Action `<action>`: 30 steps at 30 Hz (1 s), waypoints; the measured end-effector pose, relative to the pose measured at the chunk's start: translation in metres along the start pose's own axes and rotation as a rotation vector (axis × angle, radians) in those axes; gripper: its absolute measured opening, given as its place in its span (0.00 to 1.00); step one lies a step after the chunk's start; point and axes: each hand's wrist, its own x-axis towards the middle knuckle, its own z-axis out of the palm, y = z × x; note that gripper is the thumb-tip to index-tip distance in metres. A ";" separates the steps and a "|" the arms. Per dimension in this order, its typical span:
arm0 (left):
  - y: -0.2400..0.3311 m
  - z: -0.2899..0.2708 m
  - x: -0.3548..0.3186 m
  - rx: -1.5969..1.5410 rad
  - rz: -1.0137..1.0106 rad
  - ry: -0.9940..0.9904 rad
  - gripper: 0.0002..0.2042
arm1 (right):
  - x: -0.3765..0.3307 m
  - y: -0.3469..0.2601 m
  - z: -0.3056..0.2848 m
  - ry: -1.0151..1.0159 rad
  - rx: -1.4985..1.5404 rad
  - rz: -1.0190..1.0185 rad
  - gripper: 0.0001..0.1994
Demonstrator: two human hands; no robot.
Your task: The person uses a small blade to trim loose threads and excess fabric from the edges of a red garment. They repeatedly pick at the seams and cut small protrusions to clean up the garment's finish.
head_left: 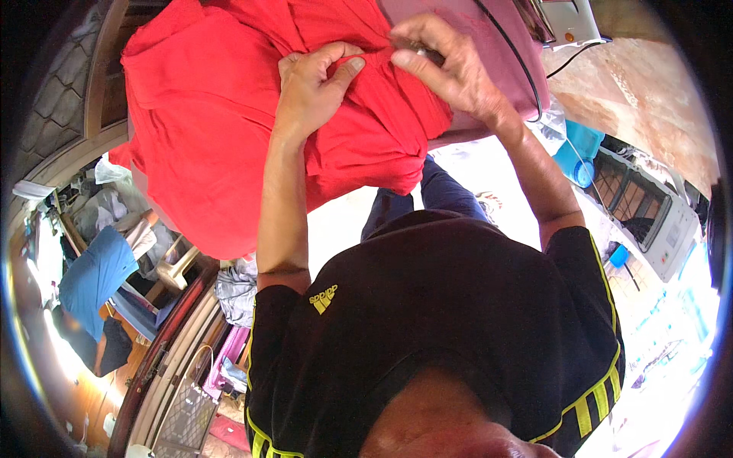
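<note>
A large red cloth (206,99), perhaps a garment, lies heaped in folds over a mauve-covered surface (500,53). On its far middle part, my left hand (313,88) is closed, thumb and forefinger pinching a fold. My right hand (450,69) is just to the right, above the cloth's edge, its fingers curled. A small shiny, dark bit shows inside that curl; too little of it is visible to name. Thumb and forefinger tips of the right hand point toward the pinched fold. The cloth's near edge hangs down toward my legs.
A black cable (513,46) loops over the mauve surface at the right. Beyond it stands a white appliance (571,23) with a metallic part. A white-framed unit (649,214) and a blue container (578,156) are lower right. Another person in blue (99,267) is at far left.
</note>
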 end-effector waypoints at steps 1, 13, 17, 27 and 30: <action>0.000 0.000 0.001 -0.017 0.013 0.014 0.09 | -0.004 0.003 0.007 -0.012 -0.040 -0.027 0.10; 0.005 0.001 0.002 -0.148 0.014 0.007 0.04 | -0.019 -0.004 0.020 -0.036 -0.181 0.036 0.24; 0.004 0.004 0.001 -0.097 0.087 0.072 0.02 | -0.015 -0.003 0.021 -0.055 0.018 0.185 0.22; 0.040 0.027 -0.029 0.102 0.294 0.361 0.12 | -0.011 0.013 0.012 -0.112 0.306 0.256 0.23; 0.037 0.034 -0.027 0.161 0.299 0.386 0.11 | -0.011 0.015 0.011 -0.099 0.309 0.259 0.22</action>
